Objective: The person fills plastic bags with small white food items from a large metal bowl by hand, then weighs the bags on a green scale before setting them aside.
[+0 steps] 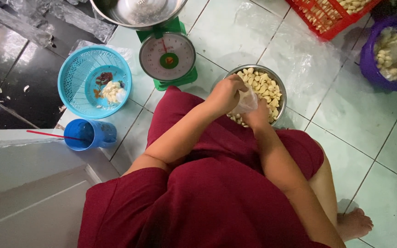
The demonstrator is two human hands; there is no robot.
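here, seated on the tiled floor, your left hand (226, 94) and right hand (257, 115) both pinch a small clear plastic bag (246, 101) between them, right over a steel bowl (279, 89) of peeled garlic cloves (265, 87). just beyond your left hand stands a green kitchen scale (167, 57); farther left sit a blue basket (76, 69) and blue cup (90, 134).

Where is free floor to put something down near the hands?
Bare tile lies right of the steel bowl, before the purple basket. Crowded on the left: scale, blue basket, cup. Both hands hold a clear bag.
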